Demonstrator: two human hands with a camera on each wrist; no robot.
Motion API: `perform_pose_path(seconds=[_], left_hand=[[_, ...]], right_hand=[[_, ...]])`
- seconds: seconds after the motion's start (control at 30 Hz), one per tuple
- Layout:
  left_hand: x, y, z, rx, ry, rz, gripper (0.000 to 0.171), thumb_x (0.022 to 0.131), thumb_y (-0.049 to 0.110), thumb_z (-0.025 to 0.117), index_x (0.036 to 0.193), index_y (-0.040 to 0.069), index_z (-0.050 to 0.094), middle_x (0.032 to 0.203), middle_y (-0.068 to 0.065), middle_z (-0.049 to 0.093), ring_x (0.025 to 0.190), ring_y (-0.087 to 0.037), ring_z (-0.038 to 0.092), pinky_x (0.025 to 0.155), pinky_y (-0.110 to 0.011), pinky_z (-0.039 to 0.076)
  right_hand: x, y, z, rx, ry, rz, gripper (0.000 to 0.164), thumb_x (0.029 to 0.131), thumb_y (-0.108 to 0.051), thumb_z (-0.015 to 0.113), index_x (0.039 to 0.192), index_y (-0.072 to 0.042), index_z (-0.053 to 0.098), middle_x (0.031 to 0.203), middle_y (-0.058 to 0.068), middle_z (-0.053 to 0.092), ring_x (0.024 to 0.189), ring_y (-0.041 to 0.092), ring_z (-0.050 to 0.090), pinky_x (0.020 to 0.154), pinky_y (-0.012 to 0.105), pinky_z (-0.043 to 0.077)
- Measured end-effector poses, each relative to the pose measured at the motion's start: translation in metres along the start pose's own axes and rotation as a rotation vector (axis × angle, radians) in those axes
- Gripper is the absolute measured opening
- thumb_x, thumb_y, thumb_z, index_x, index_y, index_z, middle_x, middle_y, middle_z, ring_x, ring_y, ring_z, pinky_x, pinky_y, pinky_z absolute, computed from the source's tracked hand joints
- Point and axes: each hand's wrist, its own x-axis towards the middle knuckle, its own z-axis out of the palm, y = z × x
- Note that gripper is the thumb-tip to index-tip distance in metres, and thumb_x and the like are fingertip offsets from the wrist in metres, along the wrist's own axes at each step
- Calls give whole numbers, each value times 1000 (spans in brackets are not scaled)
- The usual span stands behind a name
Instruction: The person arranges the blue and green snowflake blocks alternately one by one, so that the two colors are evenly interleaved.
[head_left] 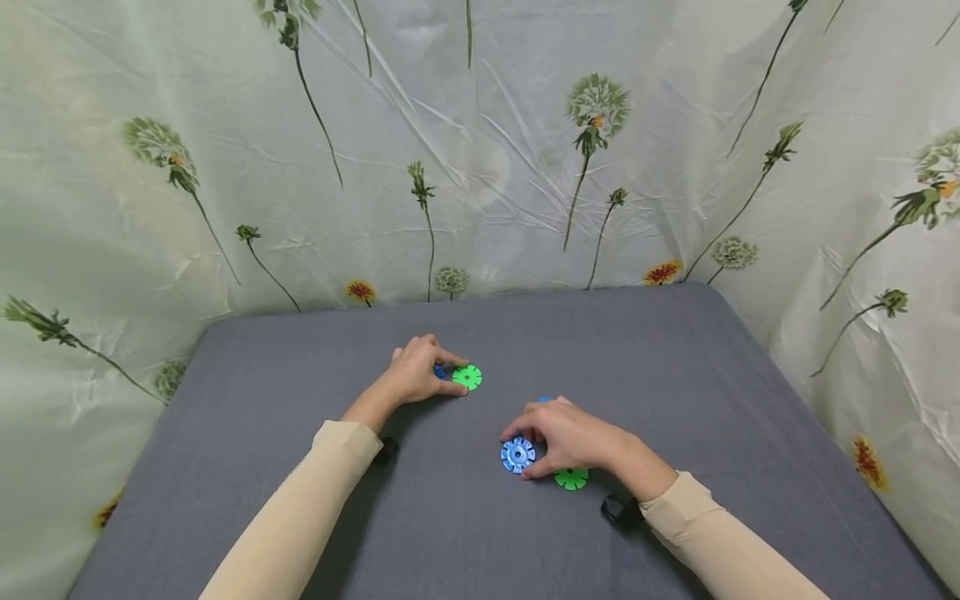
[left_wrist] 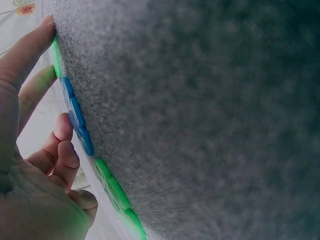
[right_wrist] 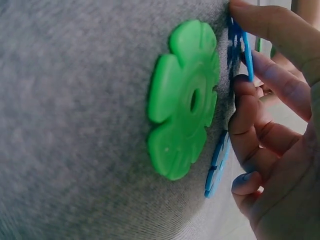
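My left hand (head_left: 417, 372) pinches a green notched disc (head_left: 467, 377) by its edges between thumb and index finger, down at the cloth. Beneath that hand a blue disc (left_wrist: 77, 117) lies flat, and another green disc (left_wrist: 117, 192) lies beyond it, hidden from the head view. Nearer the front, my right hand (head_left: 573, 433) grips a blue notched disc (head_left: 518, 455) with thumb and fingertips. In the right wrist view this held disc (right_wrist: 248, 55) is seen nearly edge-on. A green disc (right_wrist: 182, 100) and a second blue disc (right_wrist: 217, 165) lie by the right palm.
Grey cloth (head_left: 450, 517) covers the table under both hands. A pale curtain (head_left: 495, 150) printed with dandelions hangs along the back and sides. Dark wrist straps (head_left: 621, 512) show under the sleeves.
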Motion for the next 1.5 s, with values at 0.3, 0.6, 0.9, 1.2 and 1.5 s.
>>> perform_pose_path(seconds=[0.3,0.6,0.9,1.2,1.5], left_hand=[[-1,2,2,-1,3,-19,49,84,50,91,131,38,79,113,-1,60,99,-20,47,81,-40,25],[0,1,1,-5,2,-17,50,85,50,91,131,38,79,114,-3,60,98,-21,47,80,-40,25],[1,0,2,-13,-3,-23,50,84,50,91,131,37,79,116,-4,61,99,-22,48,80,-39,24],[1,0,1,-16,-9,-29,50,84,49,91,131,37,79,116,-3,61,101,-22,48,81,-39,25],[2,-1,2,-3,-4,-29,50,84,50,91,131,38,79,115,-2,61,101,-21,50,81,-39,28]], right_hand=[[-1,0,-1,-68,49,-16,46,84,-41,92,126,-22,81,107,-11,72,95,1,59,90,35,47],[1,3,0,-81,99,-68,43,83,-44,92,120,-23,83,104,-13,74,95,0,60,90,34,49],[2,7,0,-15,105,-107,46,84,-39,94,122,-15,83,101,-10,76,83,-3,57,76,19,50],[2,9,-1,57,62,-104,52,81,-32,97,126,-12,80,93,-10,68,76,-2,53,70,17,48],[8,13,-5,90,94,-75,47,86,-37,93,125,-16,79,96,-11,64,85,2,55,78,22,50]])
